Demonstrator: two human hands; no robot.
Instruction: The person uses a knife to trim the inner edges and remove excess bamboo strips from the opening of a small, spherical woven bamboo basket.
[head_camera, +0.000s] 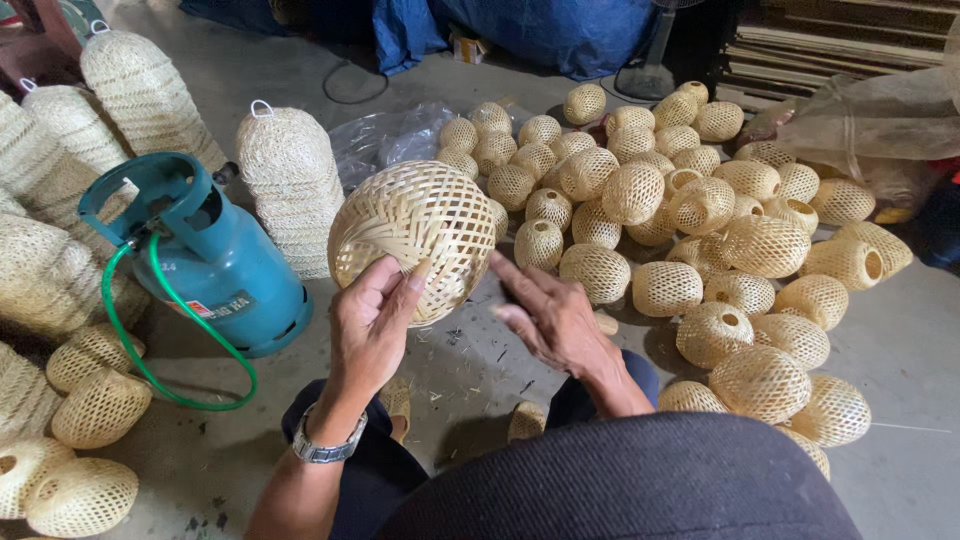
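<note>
Left hand (372, 322): fingers curled up around the lower rim of a woven bamboo ball (415, 238), thumb side against the weave, grip closed on it. The ball is held clear of the floor, above the person's knees, tilted so the open weave of its rounded side faces the camera. A metal watch (327, 447) sits on the left wrist.

Right hand (553, 318): fingers extended and loosely spread, pointing up and left toward the ball's right edge. The hand is blurred; contact with the ball cannot be confirmed, and nothing is seen in its grasp.

Immediately left of the held ball: a teal gas cylinder (215, 260) lying tilted on the concrete floor (900, 340), with a green hose (170, 330) looping from its valve down across the floor. Behind the cylinder and ball stands a stack (290, 180) of nested woven shades with a wire loop on top; further like stacks stand at the far left.

Right of the hands: a large heap (690, 220) of smaller woven bamboo balls, piled touching one another, running from the upper centre down to the lower right. A few more woven pieces lie at the lower left corner.

Background: clear plastic sheet (385, 135) behind the heap, blue tarpaulin (540, 30) at the top, a fan base (650, 75) beside it, stacked boards (840, 45) at upper right.
</note>
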